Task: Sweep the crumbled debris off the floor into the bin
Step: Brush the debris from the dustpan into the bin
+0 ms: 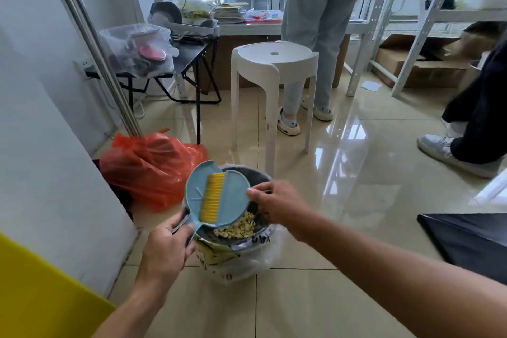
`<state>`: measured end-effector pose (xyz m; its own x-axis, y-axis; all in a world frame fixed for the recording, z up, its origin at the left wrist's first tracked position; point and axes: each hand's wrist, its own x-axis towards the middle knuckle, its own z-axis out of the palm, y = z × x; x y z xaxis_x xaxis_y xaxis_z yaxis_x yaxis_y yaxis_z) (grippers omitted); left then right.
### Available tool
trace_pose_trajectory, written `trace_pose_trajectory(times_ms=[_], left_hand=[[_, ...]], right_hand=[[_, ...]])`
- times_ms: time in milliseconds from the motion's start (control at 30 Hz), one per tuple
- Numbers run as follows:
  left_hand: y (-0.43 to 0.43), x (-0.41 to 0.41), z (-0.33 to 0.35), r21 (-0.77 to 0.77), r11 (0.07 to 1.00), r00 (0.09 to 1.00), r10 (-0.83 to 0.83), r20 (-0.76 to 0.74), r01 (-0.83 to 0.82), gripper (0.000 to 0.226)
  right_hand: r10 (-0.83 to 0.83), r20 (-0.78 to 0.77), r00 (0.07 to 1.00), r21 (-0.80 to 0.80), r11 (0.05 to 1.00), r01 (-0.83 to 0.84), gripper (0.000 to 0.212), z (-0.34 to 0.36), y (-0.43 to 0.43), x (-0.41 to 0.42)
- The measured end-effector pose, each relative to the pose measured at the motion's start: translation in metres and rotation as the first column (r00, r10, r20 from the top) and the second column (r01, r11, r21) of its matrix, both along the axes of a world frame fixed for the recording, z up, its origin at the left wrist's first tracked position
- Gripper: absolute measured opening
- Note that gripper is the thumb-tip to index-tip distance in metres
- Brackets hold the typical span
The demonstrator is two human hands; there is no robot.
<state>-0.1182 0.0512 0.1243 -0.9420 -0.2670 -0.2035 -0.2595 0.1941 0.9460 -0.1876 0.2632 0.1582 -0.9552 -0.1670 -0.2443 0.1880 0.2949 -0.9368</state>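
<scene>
Floor (343,228): glossy beige tiles, dark grout lines. Bin (248,261) with clear liner stands on it, near centre; pale debris (238,226) heaped inside. Red bag (148,170) just left of bin, against wall. White stool (274,85) behind bin. Black folding table (175,74) at left rear. Cardboard box (419,68) under shelving, right rear. White paper (371,85) near box.

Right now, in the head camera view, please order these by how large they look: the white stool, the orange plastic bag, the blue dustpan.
1. white stool, though it stands farther away
2. orange plastic bag
3. blue dustpan, smallest even though it is nearest the camera, tipped over the bin
</scene>
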Motion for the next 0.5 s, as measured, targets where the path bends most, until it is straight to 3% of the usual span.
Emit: trace_pose_trajectory(times_ms=[67,167,267,333,400,500], left_hand=[[-0.006,0.003,-0.002,0.017,0.999,1.000,0.030,-0.006,-0.030,0.041],[-0.018,0.004,-0.010,0.014,0.997,0.997,0.082,0.008,-0.082,0.044],[-0.022,0.004,-0.009,0.057,0.995,0.996,0.086,0.009,-0.086,0.042],[-0.021,0.002,-0.006,0.071,0.995,0.997,0.071,-0.004,-0.070,0.042],[-0.018,0.000,-0.001,0.068,0.997,0.999,0.037,-0.013,-0.036,0.040],[-0.017,0.001,0.005,0.012,1.000,0.999,0.018,-0.036,-0.018,0.043]], right_hand=[[-0.070,0.004,0.998,0.059,0.996,0.070,0.021,0.002,0.011,-0.009],[-0.160,-0.138,0.978,0.173,0.968,0.182,0.025,0.001,0.029,-0.021],[-0.158,-0.120,0.980,-0.015,0.987,0.157,0.028,-0.002,0.036,-0.027],[-0.018,-0.041,0.999,-0.114,0.993,0.013,0.025,-0.002,0.027,-0.026],[0.078,0.012,0.997,-0.072,0.994,-0.077,0.022,-0.004,0.013,-0.023],[-0.037,-0.055,0.998,0.102,0.994,0.043,0.022,-0.010,0.003,-0.025]])
